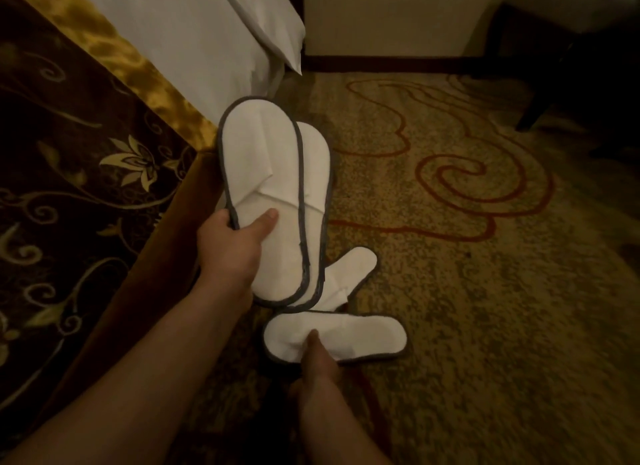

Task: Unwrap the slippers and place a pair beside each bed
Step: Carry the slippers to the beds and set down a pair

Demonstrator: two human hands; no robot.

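Note:
My left hand (230, 246) grips a stacked pair of white slippers with grey trim (273, 194), held above the carpet beside the bed (86, 160). The pair points away from me, toes up. Lower down, my right hand (317, 360) pinches a single white slipper (349, 336) lying sideways near the carpet, thumb on its top. Another white slipper (353, 270) lies on the carpet behind the held pair, partly hidden by it. No wrapping is visible.
The bed has a dark floral runner with a gold band (138, 66) and white sheets (194, 32). A white pillow corner (284, 45) hangs over the edge. Patterned carpet (485, 291) spreads right. A cream wall with dark skirting (391, 63) stands beyond; dark furniture legs (540, 108) at far right.

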